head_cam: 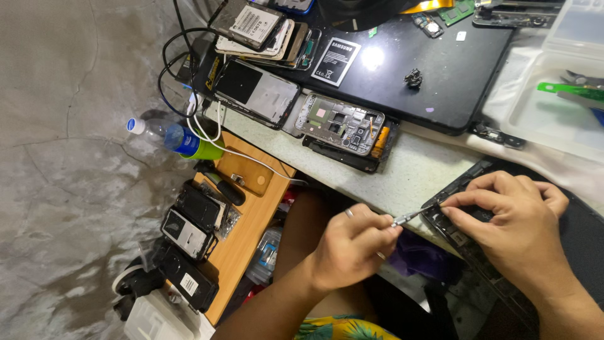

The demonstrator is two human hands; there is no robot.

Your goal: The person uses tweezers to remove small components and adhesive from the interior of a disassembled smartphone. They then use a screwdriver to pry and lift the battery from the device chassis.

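Now, edges: the pale speckled worktop [415,179] ends just beside both hands; its front lip runs diagonally from the upper left down to the dark opened device frame [469,242], which lies at that lip and partly overhangs it.
Open room: little — a stripped phone chassis with bare circuit board [340,123] and a large black slab-like device [440,69] crowd the far side, while a low wooden shelf [251,214] stacked with black phone parts sits below to the left.
Left hand: the left hand [349,249] is closed around a thin silver-tipped screwdriver [409,217], held off the worktop's lip over the person's lap.
Tool to work: the screwdriver's tip points right, reaching the device frame under the other hand's fingertips.
Right hand: the right hand [513,220] presses down on the frame, fingers curled together, pinning it.
Frame's look: dark, flat, rectangular — small components show inside.
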